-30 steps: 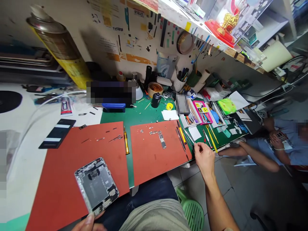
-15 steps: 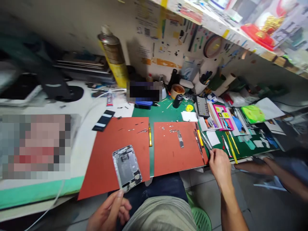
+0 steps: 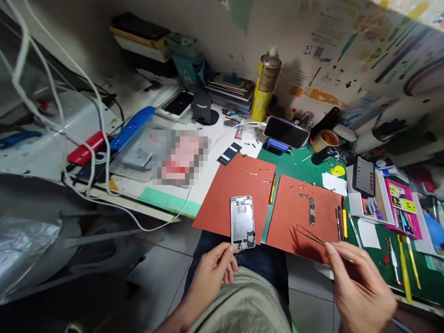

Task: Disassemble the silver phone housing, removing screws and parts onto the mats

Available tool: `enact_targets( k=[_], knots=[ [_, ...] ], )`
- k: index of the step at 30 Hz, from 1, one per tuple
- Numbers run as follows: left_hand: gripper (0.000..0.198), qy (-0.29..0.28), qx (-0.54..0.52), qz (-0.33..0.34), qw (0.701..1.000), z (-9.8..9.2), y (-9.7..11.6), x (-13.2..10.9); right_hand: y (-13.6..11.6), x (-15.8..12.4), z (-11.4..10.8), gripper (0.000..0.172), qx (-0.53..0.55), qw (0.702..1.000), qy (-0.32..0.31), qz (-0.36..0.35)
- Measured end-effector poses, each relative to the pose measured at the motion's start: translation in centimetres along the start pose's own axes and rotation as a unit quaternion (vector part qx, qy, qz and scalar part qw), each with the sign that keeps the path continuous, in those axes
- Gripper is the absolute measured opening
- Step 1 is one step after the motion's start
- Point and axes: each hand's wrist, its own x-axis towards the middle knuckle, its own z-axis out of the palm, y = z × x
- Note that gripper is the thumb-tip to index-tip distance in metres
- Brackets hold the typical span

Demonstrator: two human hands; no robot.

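Between the thumb and fingers of my left hand is the lower edge of an opened phone housing, its silvery inside facing up. It is held at the front of the left red mat. My right hand is closed on a pair of tweezers, whose tips point left over the right red mat. A narrow L-shaped logic board lies on that mat beyond the tweezers, with tiny parts near it. A gold screwdriver lies along the left mat's right edge.
A phone leans on a blue stand at the back, near a yellow spray can. Tool trays and several screwdrivers occupy the right side. White cables hang at the left, over the table edge.
My view has swung left. My right hand has come from the tools at the right mat's edge to above the mat, now with tweezers. My left hand still holds the housing.
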Motion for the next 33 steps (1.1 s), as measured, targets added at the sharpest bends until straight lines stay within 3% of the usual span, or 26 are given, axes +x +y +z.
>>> enact_targets(
  k=[5, 9, 11, 14, 17, 19, 33],
  knots=[
    [0.057, -0.023, -0.022, 0.008, 0.999, -0.1, -0.2, 0.3, -0.1, 0.9, 2.8, 0.016, -0.001, 0.995, -0.101, -0.021],
    [0.055, -0.025, -0.027, 0.011, 0.999, -0.1, 0.2, 0.7, -2.2, 0.6, 3.4, 0.012, 0.023, 0.997, -0.051, -0.060],
    [0.054, -0.022, -0.027, 0.013, 0.999, 0.0, 0.4, 0.9, -3.8, 0.2, 4.9, 0.024, 0.058, 0.993, -0.035, -0.096],
    [0.053, -0.023, -0.027, 0.016, 0.999, 0.0, 0.5, 0.9, -5.1, -0.4, 8.6, 0.046, 0.104, 0.974, -0.073, -0.186],
    [0.050, -0.017, -0.029, 0.017, 0.999, 0.0, 0.8, 0.9, -4.6, -0.5, 12.2, 0.061, 0.113, 0.949, -0.086, -0.282],
    [0.048, -0.014, -0.032, 0.018, 0.999, 0.0, 1.0, 0.9, -3.9, -0.4, 13.7, 0.065, 0.106, 0.942, -0.075, -0.310],
    [0.053, -0.010, -0.036, -0.008, 0.999, -0.3, 1.2, 1.0, -3.8, 0.2, 14.7, 0.058, 0.112, 0.932, -0.093, -0.333]
  ],
)
